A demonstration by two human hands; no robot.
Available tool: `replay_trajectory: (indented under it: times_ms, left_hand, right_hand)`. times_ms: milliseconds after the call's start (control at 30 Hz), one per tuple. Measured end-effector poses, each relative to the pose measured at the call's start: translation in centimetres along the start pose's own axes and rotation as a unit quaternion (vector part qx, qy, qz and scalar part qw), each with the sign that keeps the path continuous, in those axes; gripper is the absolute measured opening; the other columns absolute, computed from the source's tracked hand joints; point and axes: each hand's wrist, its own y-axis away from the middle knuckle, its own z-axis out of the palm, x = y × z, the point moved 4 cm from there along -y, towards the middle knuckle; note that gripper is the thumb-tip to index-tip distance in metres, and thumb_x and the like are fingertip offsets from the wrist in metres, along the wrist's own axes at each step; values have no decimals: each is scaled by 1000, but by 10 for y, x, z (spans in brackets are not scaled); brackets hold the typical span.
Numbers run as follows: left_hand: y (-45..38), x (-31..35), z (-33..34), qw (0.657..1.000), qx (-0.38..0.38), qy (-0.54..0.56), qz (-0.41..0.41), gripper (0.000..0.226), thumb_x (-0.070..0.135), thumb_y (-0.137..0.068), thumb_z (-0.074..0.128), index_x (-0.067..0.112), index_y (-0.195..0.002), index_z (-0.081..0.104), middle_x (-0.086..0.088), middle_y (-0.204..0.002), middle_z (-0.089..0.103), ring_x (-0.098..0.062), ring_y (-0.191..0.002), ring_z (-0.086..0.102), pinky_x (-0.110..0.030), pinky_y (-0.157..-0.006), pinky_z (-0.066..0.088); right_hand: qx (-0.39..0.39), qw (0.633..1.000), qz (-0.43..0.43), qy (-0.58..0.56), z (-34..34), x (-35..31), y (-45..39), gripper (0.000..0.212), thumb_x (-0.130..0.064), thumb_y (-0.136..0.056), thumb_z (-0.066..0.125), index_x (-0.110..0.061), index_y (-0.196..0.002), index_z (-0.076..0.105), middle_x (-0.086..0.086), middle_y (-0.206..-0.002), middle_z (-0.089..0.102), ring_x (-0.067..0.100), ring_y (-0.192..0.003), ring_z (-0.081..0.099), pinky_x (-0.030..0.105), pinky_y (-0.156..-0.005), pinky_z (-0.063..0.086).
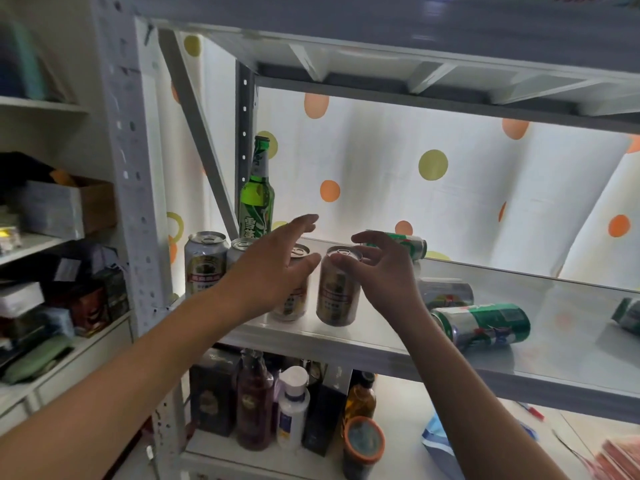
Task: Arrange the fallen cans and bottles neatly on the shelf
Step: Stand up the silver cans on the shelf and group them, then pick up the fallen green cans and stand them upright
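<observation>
On the white shelf [381, 344] several cans stand upright at the left: a silver and red can [205, 263], one behind it [239, 249], one [294, 299] partly hidden by my left hand [273, 268], and a brown can [337, 289]. My left hand is open with fingers spread in front of the cans. My right hand [381, 271] hovers at the brown can's top, fingers loosely curved, thumb touching its rim. A green bottle [257, 192] stands at the back. Green cans lie fallen: one at the back [408, 244], one in front [485, 325], a silver one [446, 292] between.
Another fallen can [628, 315] lies at the right edge. The lower shelf holds dark bottles [252, 400], a white bottle [292, 407] and boxes. A metal upright [135, 188] stands left, with a cluttered shelf unit [52, 289] beyond. A dotted curtain [433, 188] hangs behind.
</observation>
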Motion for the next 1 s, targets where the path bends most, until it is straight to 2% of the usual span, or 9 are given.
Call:
replay_trajectory:
  times_ms: [167, 267, 333, 467, 633, 733, 833, 900, 1000]
  left_hand:
    - [7, -14, 5, 996, -22, -90, 13, 57, 39, -96, 52, 37, -147, 27, 10, -153, 33, -10, -138, 33, -35, -112, 32]
    - [9, -18, 9, 994, -23, -105, 18, 56, 38, -95, 53, 36, -145, 29, 11, -153, 33, -8, -139, 31, -41, -111, 35]
    - [9, -19, 11, 993, -24, -113, 24, 56, 37, -94, 54, 35, -145, 30, 12, -152, 33, -8, -139, 31, -38, -111, 35]
    - [10, -14, 16, 990, -22, -130, 47, 57, 32, -95, 54, 30, -147, 30, 10, -154, 31, -9, -141, 27, -28, -111, 25]
    - [14, -10, 23, 985, -21, -154, 75, 59, 31, -95, 53, 26, -148, 28, 6, -156, 26, -12, -144, 19, -28, -116, 15]
    - [16, -7, 29, 981, -24, -165, 97, 59, 32, -96, 51, 25, -149, 27, 6, -158, 23, -13, -146, 14, -30, -117, 12]
    - [19, 4, 32, 983, -23, -136, 123, 56, 29, -95, 51, 26, -148, 30, 7, -158, 23, -11, -147, 11, -30, -117, 12]
    - [21, 16, 37, 983, -18, -105, 147, 53, 26, -95, 52, 24, -146, 36, 6, -156, 27, -10, -146, 13, -30, -117, 15]
    - [25, 34, 52, 982, -18, -72, 175, 51, 27, -95, 51, 24, -144, 38, 7, -154, 31, -10, -146, 17, -26, -113, 17]
  right_hand:
    - [-1, 1000, 16, 16, 10, 10, -4, 41, -31, -71, 86, -30, -104, 61, 1, -105, 71, 12, -90, 70, 36, -80, 59]
    - [10, 999, 22, 21, 12, 14, -4, 40, -30, -73, 85, -27, -105, 62, 0, -103, 68, 12, -93, 68, 34, -81, 58]
    - [17, 999, 23, 27, 13, 15, -3, 41, -32, -74, 84, -24, -108, 64, -1, -105, 69, 12, -95, 66, 32, -81, 57]
    - [23, 998, 15, 55, 15, 18, -1, 46, -37, -76, 81, -17, -115, 66, -5, -107, 69, 11, -98, 65, 30, -83, 55]
    - [25, 994, 3, 102, 17, 17, 4, 50, -46, -85, 71, -19, -127, 62, -2, -123, 66, 12, -112, 61, 36, -97, 51]
    - [41, 991, -9, 128, 8, 8, 13, 46, -51, -89, 63, -23, -126, 62, -3, -127, 64, 13, -119, 57, 38, -103, 47]
    - [64, 982, -19, 178, -10, -3, 25, 40, -45, -93, 61, -24, -126, 63, -7, -124, 64, 9, -111, 56, 25, -93, 42]
    - [81, 971, -33, 223, -22, -9, 33, 38, -42, -94, 60, -25, -127, 62, -7, -122, 64, 9, -106, 56, 22, -86, 39]
    - [95, 954, -48, 280, -43, -14, 46, 36, -39, -95, 58, -24, -128, 61, -4, -129, 63, 12, -114, 56, 21, -89, 35]
